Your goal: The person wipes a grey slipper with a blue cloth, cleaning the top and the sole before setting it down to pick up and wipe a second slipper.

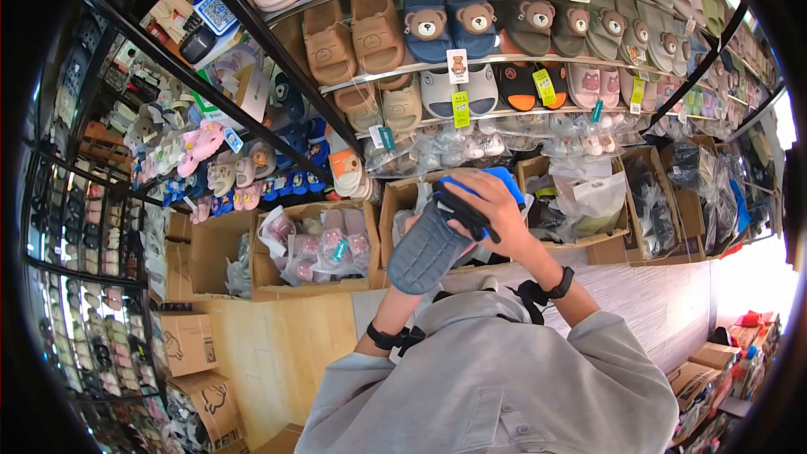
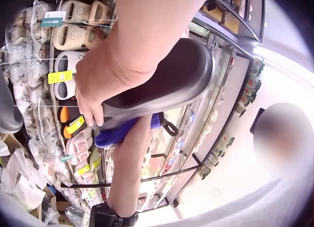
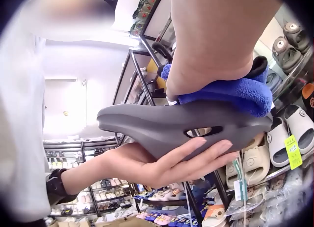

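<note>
A dark grey slipper (image 1: 427, 254) lies across the left hand, which is mostly hidden behind it in the head view. In the right wrist view the left hand (image 3: 162, 164) grips the slipper (image 3: 162, 121) from below, fingers along its side. The left wrist view shows this hand (image 2: 108, 72) close up. Above the slipper, the right hand (image 1: 501, 212) holds a blue cloth (image 1: 509, 181) with black edging. That cloth (image 3: 235, 95) touches the slipper's upper near its opening, under the right hand (image 3: 211, 60); the right fingertips are hidden there.
Racks of slippers (image 1: 471, 17) curve across the back. Below them stand cardboard boxes (image 1: 315, 290) with bagged footwear. More shelves (image 1: 92, 286) are at the left, and boxes (image 1: 714, 355) stand at the lower right. Another person's blurred head (image 2: 283, 141) appears in the left wrist view.
</note>
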The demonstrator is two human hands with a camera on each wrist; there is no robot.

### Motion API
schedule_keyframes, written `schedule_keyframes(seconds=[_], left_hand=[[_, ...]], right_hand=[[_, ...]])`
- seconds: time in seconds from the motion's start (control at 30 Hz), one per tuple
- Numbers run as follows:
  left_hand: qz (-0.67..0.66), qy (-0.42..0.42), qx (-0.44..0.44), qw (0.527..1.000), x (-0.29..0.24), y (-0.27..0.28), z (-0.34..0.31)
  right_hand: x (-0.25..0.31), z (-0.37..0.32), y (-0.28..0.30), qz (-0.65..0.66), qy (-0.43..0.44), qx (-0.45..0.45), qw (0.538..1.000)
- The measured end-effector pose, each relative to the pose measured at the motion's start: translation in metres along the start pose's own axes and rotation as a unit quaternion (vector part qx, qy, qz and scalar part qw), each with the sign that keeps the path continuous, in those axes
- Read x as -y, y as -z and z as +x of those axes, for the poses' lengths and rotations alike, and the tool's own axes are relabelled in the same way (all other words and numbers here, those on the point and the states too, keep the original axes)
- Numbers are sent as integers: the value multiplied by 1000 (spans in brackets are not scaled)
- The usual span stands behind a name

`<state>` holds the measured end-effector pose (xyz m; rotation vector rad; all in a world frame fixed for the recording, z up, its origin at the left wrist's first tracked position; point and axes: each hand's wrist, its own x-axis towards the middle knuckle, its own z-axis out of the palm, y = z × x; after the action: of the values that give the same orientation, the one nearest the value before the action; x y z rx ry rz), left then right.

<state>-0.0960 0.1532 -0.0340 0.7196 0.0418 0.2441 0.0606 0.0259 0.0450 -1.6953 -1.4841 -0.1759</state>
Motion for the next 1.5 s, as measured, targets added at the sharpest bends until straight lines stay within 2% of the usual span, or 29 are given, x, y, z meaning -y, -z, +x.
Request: schedule_keyframes(seconds=[0.03,0.07,0.1,0.13,0.23,0.3,0.47,0.53,0.57,0.63,0.73,0.83,0.87,0.93,1.0,1.07,1.17,1.23,1.33,1.4,1.5], left_hand=[[-158,32,32,986,2,6,1],[-311,64,62,946,5,13,2],[-456,94,91,881,8,20,3],[-588,121,116,791,11,28,4],[-592,148,21,792,26,61,-9],[-365,95,54,924,48,85,-11],[-495,106,-16,862,57,82,-11],[-436,130,5,891,50,69,-4],[-325,146,-38,934,49,72,0],[-404,139,35,904,34,45,4],[-513,156,130,834,24,18,16],[-396,167,-50,901,18,16,12],[-387,167,-82,903,18,12,12],[-406,164,-84,895,12,0,12],[-461,158,-26,873,9,-3,10],[-475,148,23,867,22,27,8],[-453,129,46,881,22,38,-3],[-369,104,33,923,20,35,-9],[-153,47,-1,987,21,33,-11],[-4,6,-24,1000,22,32,-13],[183,-33,-72,980,29,38,-16]], right_hand=[[4,0,-2,-6,9,-1,1000],[8,0,-4,-12,17,-2,1000],[13,-1,-6,-19,26,-4,999],[18,-2,-7,-23,27,5,999],[33,-3,-6,6,37,18,999],[39,-6,-6,26,46,32,998],[27,-11,-5,55,70,26,996],[18,-13,-3,65,72,21,995],[14,-14,0,63,69,25,995],[7,-18,5,60,61,31,996],[-7,-20,12,54,50,30,997],[-16,-26,14,52,22,24,998],[-19,-28,14,50,13,23,998],[-17,-28,15,44,8,20,999],[-8,-27,14,17,19,17,1000],[-1,-27,12,9,32,21,999],[15,-24,8,9,51,32,998],[26,-22,11,27,73,53,996],[43,-21,14,76,99,75,989],[42,-23,14,89,106,89,986],[28,-29,13,99,105,93,985]])
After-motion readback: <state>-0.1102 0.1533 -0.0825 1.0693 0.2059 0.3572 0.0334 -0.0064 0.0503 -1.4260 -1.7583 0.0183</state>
